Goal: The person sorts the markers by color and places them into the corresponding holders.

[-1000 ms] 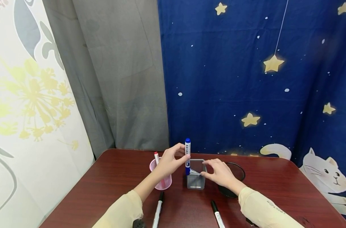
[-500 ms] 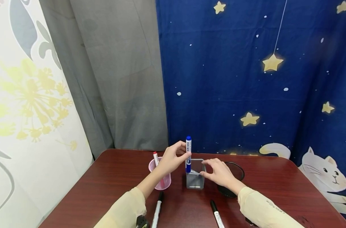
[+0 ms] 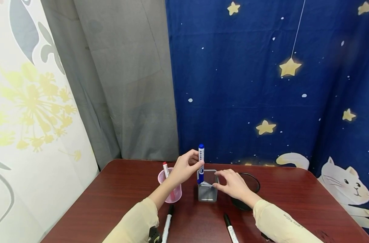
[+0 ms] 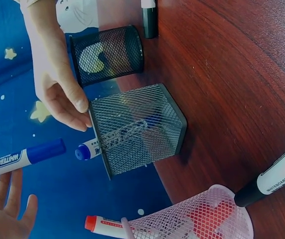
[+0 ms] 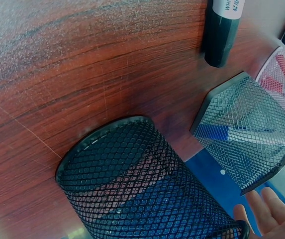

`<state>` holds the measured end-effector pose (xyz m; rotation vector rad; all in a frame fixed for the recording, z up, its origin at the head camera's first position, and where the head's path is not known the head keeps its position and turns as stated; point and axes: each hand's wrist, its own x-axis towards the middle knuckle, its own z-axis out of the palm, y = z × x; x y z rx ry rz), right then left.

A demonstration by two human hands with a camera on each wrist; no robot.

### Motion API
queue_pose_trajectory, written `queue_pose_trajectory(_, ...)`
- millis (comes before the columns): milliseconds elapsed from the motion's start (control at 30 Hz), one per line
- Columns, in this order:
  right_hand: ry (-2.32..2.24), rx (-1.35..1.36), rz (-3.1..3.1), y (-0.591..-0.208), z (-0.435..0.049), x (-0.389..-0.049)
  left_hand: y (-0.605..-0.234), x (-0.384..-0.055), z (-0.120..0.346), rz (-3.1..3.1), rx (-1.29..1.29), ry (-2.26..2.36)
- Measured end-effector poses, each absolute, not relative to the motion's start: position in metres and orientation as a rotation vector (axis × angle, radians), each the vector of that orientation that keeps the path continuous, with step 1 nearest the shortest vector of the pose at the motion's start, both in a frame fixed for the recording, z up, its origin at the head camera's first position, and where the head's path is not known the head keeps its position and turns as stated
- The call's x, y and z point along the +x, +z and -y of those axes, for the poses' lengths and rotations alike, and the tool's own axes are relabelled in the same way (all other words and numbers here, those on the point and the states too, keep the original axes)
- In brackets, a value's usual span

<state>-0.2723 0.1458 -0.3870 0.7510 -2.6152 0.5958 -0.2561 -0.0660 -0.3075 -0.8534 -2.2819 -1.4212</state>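
Note:
A blue-capped whiteboard marker (image 3: 201, 158) stands nearly upright in my left hand (image 3: 184, 170), pinched between thumb and fingers. Its lower blue end overlaps the back left of the square mesh pen holder (image 3: 208, 195) in the head view; the left wrist view has this end (image 4: 46, 151) apart from the rim. Inside that holder leans another blue marker (image 4: 84, 151), its end poking past the rim. My right hand (image 3: 233, 184) holds the holder's right side at the rim, with thumb and fingertips at its corners.
On the left stands a pink mesh cup (image 3: 177, 196) with red-capped markers in it. A round black mesh cup (image 3: 243, 205) is under and behind my right hand. Two black-capped markers lie near the front, one left (image 3: 166, 224) and one right (image 3: 231, 228). Curtains hang behind the table.
My left hand has lifted the blue marker slightly and brought it a little to the right. My right hand stays at the holder's rim.

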Motion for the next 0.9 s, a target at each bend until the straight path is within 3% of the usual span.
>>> queue_pose_trajectory(200,0.595,0.749,2.616,-0.388,-0.146,-0.273,-0.310,-0.261,0.064,2.289,-0.837,-1.415)
queue_pose_trajectory(433,0.592,0.761,2.598,-0.389,-0.146,-0.274,-0.289,-0.240,0.058,2.275,-0.866,-1.471)
queue_pose_trajectory(900,0.602,0.751,2.622,-0.388,-0.146,-0.274,-0.290,-0.244,0.053,2.282,-0.842,-1.482)
